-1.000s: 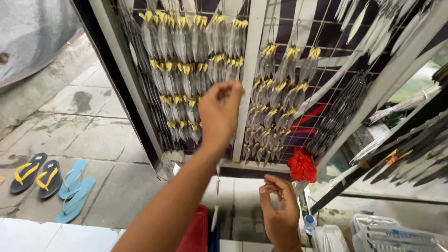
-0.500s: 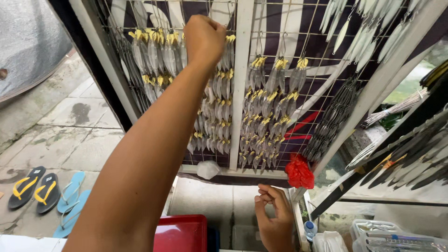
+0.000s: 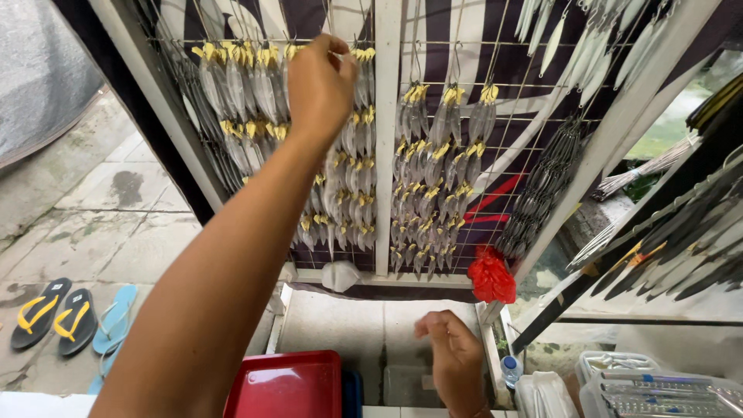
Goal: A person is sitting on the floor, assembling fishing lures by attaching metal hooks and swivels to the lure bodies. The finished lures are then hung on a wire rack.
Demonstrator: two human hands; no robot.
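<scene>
Left hand (image 3: pixel 319 87): raised to about 11 o'clock in the view, fingers pinched together at the top wire of the rack; it closes on the hanging end of a string of fish, though what exactly sits between the fingertips cannot be told.
String of fish (image 3: pixel 357 155): silvery dried fish with yellow tails, hanging in a column just right of the left hand, at 12 o'clock, touching the rack.
Right hand (image 3: pixel 455 358): low at 5 o'clock, fingers loosely curled, back of the hand toward the camera; whether it holds anything cannot be told.
Rack (image 3: pixel 385 139): upright white frame with a wire grid, filling the upper half of the view, covered with more rows of the same fish.
Red bag (image 3: pixel 492 275): crumpled plastic, hanging at the rack's lower edge, just above and to the right of the right hand.
Red tray (image 3: pixel 288 385): at 6 o'clock, under the left forearm.
Sandals (image 3: pixel 70 319): a black-and-yellow pair and a blue pair on the pavement at 8 o'clock, well apart from both hands.
Plastic boxes (image 3: pixel 619 387): clear, at 4 o'clock, near the right hand.
</scene>
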